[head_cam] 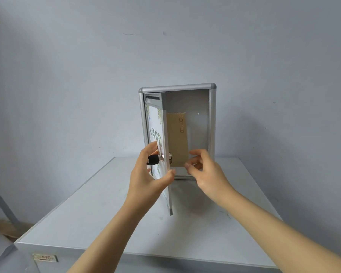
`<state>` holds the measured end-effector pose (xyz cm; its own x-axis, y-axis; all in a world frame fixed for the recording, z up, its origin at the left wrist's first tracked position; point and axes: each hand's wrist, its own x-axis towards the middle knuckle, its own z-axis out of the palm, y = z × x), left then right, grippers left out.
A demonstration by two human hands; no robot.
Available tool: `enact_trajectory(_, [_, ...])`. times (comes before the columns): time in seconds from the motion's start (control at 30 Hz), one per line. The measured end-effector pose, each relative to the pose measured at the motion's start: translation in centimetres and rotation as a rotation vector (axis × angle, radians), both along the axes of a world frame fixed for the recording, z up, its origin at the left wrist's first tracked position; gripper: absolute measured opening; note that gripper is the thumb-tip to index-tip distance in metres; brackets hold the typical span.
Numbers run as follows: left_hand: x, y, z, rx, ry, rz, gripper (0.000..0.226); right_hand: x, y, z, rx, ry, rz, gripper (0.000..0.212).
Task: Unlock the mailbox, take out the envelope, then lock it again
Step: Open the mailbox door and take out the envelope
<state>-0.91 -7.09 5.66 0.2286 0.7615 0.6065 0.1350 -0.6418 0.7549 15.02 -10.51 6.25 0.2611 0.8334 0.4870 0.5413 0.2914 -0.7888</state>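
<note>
Head view. Grey metal mailbox (pixel 212 119) upright on pale worktop (pixel 83 219), against a blue-grey wall (pixel 87 56). Door (pixel 156 134) hinged on its left side, swung open toward the camera, printed panel with green characters on its face, mail slot near its top. Black-headed key (pixel 152 160) in the lock (pixel 161 157), low on the door. Brown envelope (pixel 178 138) standing upright inside the mailbox, leaning on the back wall, red postcode squares near its top. Left hand (pixel 146 174) spread around the door's free edge by the key, thumb on the edge below the lock, fingers above the key. Right hand (pixel 203 170) half-curled, fingers loosely parted, in front of the envelope's lower end; contact with envelope unclear. Label plate (pixel 45 258) on worktop's front face, text unreadable.
</note>
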Motion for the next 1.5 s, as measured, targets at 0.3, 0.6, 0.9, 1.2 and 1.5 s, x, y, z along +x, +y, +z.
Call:
enact_trajectory(0.3, [-2.2,0.4,0.3,-0.037,0.017,-0.065,0.066,1.1,1.4,1.0,0.030,-0.047,-0.061,0.032])
enact_trajectory(0.6, [-3.6,0.7,0.2,-0.084,-0.077,-0.157,0.068,0.8,2.3,1.6,0.011,-0.060,-0.087,0.038])
enact_trajectory(0.9, [-4.3,1.8,-1.4,-0.145,-0.192,-0.184,0.075,0.8,3.2,2.4,0.055,-0.113,-0.139,0.044])
enact_trajectory(1.2, [-4.9,2.9,-3.0,-0.185,-0.272,-0.226,0.045,0.9,3.8,3.2,0.028,-0.078,-0.157,0.049])
enact_trajectory(1.5, [-5.4,3.6,-3.3,-0.260,-0.319,-0.216,0.040,0.9,5.0,5.4,0.058,-0.177,-0.239,0.061])
